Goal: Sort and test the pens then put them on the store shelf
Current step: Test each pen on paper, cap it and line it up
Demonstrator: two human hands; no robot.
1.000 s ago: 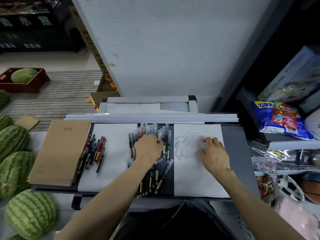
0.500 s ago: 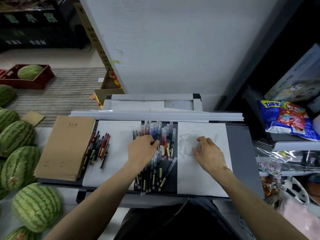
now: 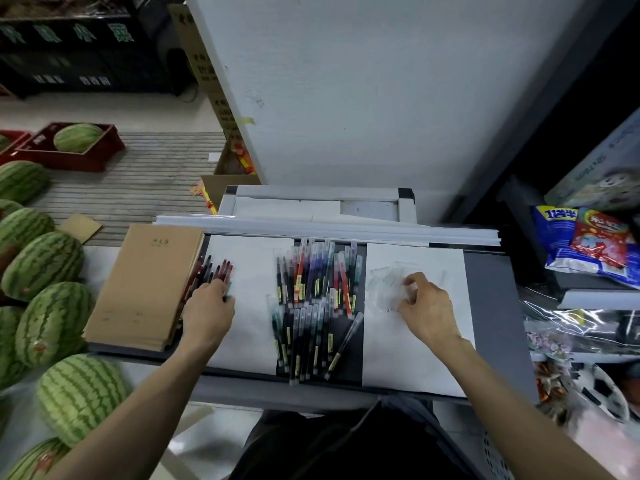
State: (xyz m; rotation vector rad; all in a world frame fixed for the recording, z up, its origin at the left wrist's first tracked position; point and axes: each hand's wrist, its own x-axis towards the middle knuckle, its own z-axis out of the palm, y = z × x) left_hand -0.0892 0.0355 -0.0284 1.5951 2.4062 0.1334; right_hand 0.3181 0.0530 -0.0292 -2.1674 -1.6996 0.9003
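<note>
A big heap of capped gel pens [image 3: 313, 299] lies on the dark strip of the shelf tray between two white sheets. A smaller sorted bunch of red and black pens [image 3: 213, 270] lies on the left sheet [image 3: 256, 271], beside the brown notebooks. My left hand [image 3: 207, 311] is at the near end of that bunch, its fingertips curled on a pen [image 3: 228, 289] at the bunch's right edge. My right hand [image 3: 427, 306] rests on the right sheet [image 3: 415, 355], fingers bent, pinching one of the clear plastic caps [image 3: 386, 285] scattered there.
A stack of brown notebooks [image 3: 145, 285] fills the tray's left end. Long white strips [image 3: 329, 228] run along the back of the tray. Watermelons [image 3: 48, 317] crowd the left. Snack bags [image 3: 585, 242] and packaged goods fill the shelves at right.
My left hand left the middle heap and moved left to the small sorted bunch. My right hand stayed on the right sheet, fingers closing over the clear caps.
</note>
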